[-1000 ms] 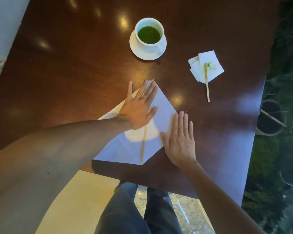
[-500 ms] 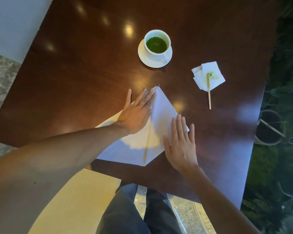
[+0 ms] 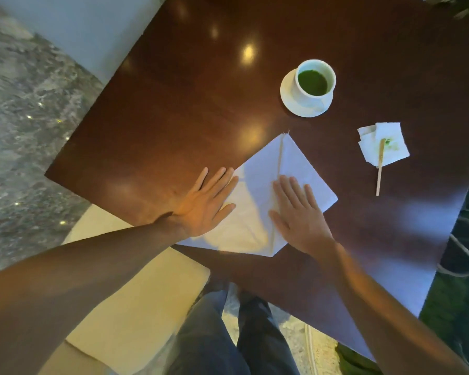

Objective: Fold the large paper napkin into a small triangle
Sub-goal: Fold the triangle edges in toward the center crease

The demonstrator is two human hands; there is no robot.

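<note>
Napkin [image 3: 257,190], white paper, lies flat near the front edge of the dark wooden surface [image 3: 173,104], folded into a kite-like shape with one point aimed away from the person and a straight crease running from that far point down toward the near corner. Its near corner reaches just short of the surface edge.

Left hand [image 3: 203,207]: palm down, fingers spread and extended, no grip on anything. The palm and heel rest on the left part of the napkin; the fingertips reach past its left edge onto bare wood.

Right hand [image 3: 298,212]: palm down, fingers straight and slightly apart, pressed flat on the napkin just right of the crease. It pinches nothing. The two hands are near each other but do not touch; a strip of napkin shows between them.

Other items on the surface: a white cup [image 3: 316,82] of green liquid stands upright on a white saucer [image 3: 290,101], beyond the napkin's far point and apart from it. To the right, well apart from the napkin, sits a small crumpled tissue [image 3: 390,136] with a green stain, and a thin wooden stick [image 3: 380,169] lies across it, its lower end on the wood.

Below the surface edge the person's legs in dark trousers [image 3: 228,342] are visible, beside a pale cushion [image 3: 136,307].
</note>
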